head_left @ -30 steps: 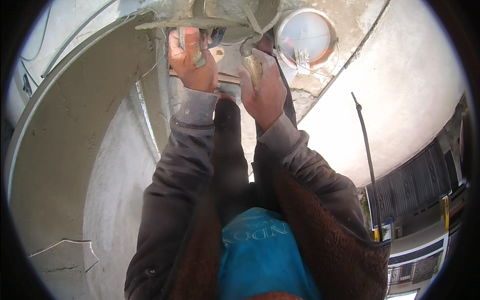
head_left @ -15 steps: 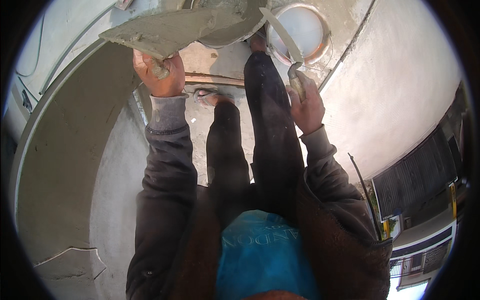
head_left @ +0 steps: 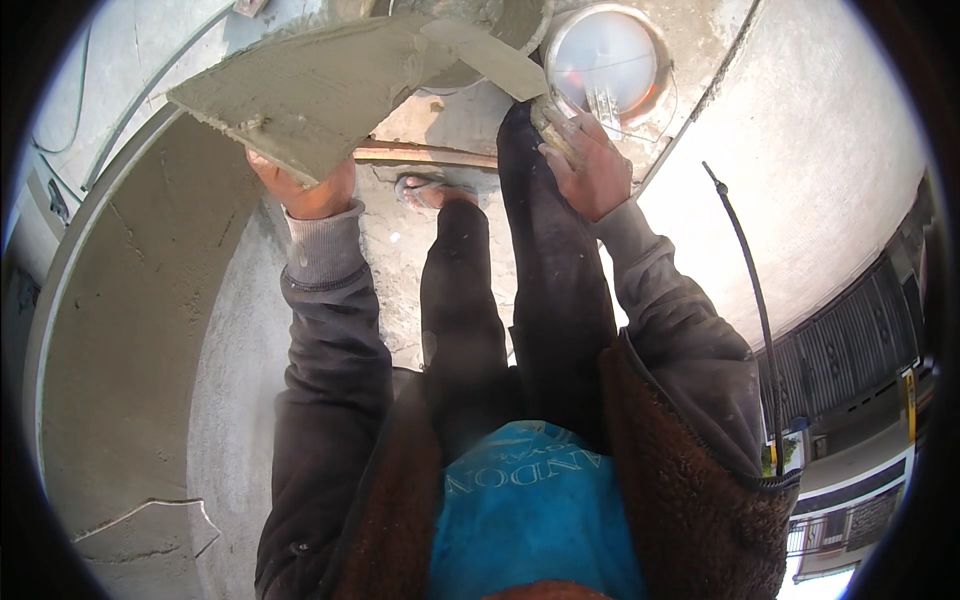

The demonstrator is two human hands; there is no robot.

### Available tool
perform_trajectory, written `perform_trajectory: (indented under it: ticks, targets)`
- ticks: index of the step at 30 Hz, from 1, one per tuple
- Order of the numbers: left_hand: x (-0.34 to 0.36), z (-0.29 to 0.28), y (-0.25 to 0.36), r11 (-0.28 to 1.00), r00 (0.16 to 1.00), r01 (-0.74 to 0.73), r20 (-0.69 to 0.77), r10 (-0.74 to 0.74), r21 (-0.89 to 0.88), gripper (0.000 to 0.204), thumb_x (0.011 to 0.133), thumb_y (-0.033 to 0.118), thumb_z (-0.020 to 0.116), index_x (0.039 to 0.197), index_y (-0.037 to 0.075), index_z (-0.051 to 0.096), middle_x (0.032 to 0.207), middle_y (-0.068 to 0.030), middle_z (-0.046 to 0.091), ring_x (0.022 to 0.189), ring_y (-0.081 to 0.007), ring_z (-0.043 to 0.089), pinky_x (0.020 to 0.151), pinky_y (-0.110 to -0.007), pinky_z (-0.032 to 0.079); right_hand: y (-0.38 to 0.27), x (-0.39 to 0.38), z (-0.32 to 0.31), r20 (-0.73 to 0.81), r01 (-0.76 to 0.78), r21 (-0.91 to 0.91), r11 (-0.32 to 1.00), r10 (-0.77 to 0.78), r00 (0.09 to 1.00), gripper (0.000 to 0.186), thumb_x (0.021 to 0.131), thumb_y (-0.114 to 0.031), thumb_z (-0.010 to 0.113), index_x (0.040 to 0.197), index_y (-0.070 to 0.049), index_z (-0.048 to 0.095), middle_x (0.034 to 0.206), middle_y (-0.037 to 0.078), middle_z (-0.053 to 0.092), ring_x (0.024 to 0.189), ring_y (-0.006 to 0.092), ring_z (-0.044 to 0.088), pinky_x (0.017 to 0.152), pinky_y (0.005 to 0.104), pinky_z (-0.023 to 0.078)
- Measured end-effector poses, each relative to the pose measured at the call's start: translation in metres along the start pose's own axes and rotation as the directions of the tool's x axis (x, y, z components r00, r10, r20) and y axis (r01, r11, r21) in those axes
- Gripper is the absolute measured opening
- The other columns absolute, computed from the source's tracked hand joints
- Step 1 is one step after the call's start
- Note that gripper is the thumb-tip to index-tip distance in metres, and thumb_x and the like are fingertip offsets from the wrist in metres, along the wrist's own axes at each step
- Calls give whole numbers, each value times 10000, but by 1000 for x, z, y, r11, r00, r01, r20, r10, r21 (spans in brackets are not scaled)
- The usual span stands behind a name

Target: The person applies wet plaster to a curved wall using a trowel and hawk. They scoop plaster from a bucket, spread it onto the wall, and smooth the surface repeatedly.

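Observation:
My left hand (head_left: 310,192) is closed under a plasterer's hawk (head_left: 300,95), a flat board coated with grey wet mortar; its grip is hidden beneath the board. My right hand (head_left: 592,168) wraps the mortar-crusted handle of a trowel (head_left: 490,60). The trowel's blade points up and left, its tip over the right end of the hawk; whether it touches the mortar cannot be made out. Partly covered by hawk and blade, a round mortar tub (head_left: 520,25) stands behind them. To the right of the tub is a round bucket (head_left: 648,88) with cloudy liquid.
A curved band of grey plaster (head_left: 130,290) covers the surface on my left. A pale wall (head_left: 790,160) rises on the right, with a thin black rod or cable (head_left: 745,250) before it. A wooden strip (head_left: 425,153) lies beyond my feet.
The trowel has swung from over the bucket to the hawk's right end, its blade now slanting left. My left hand and the hawk have shifted slightly left and nearer, showing more of the board.

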State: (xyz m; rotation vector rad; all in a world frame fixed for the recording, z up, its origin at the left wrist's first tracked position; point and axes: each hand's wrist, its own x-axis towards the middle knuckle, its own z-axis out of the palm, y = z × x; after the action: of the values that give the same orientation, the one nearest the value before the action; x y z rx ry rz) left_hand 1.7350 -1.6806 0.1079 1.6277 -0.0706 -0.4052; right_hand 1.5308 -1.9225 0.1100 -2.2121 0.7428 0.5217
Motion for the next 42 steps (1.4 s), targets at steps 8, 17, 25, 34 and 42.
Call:
perform_trajectory:
  ticks: [8,17,25,34,42]
  targets:
    - [13,48,1,994,998,39,46,-34,-106,398,909,318,708,1083,-27,609,948,-37,638,851,-124,593,773,-269,493,-56,-28,-33,-131,231,165,959,-211,969,469,824,-161,711,1283,-171,614,1031,47,598,815,283,654,656,390,544]
    - [0,35,-15,960,996,83,2,-86,-267,487,885,335,712,1161,-44,579,1084,-126,662,915,-189,660,808,-312,530,-48,-2,-12,-370,348,279,895,-234,899,417,842,-194,721,1235,-94,624,1016,93,655,840,296,669,683,381,545]
    - [-4,17,-12,960,1000,9,14,-5,-281,532,899,320,698,1246,-40,516,1171,-137,621,1022,-254,648,856,-380,546,31,83,59,36,-198,-74,977,201,979,465,946,-416,517,1367,-217,528,1248,137,625,1139,354,608,960,492,481]
    - [-15,53,18,976,997,78,35,-72,-205,713,747,414,866,1176,-77,580,1082,-112,675,963,-192,653,858,-323,519,-4,55,48,87,-274,-32,961,275,957,477,902,-384,604,1325,-164,589,1228,157,655,1123,371,616,966,460,485]
    - [-3,67,29,997,977,35,212,-19,-73,530,817,386,806,1079,-47,646,1026,-85,683,935,-168,633,833,-293,491,-24,32,38,67,-204,51,978,201,977,431,922,-334,587,1333,-209,557,1156,131,635,1051,358,635,878,506,504]
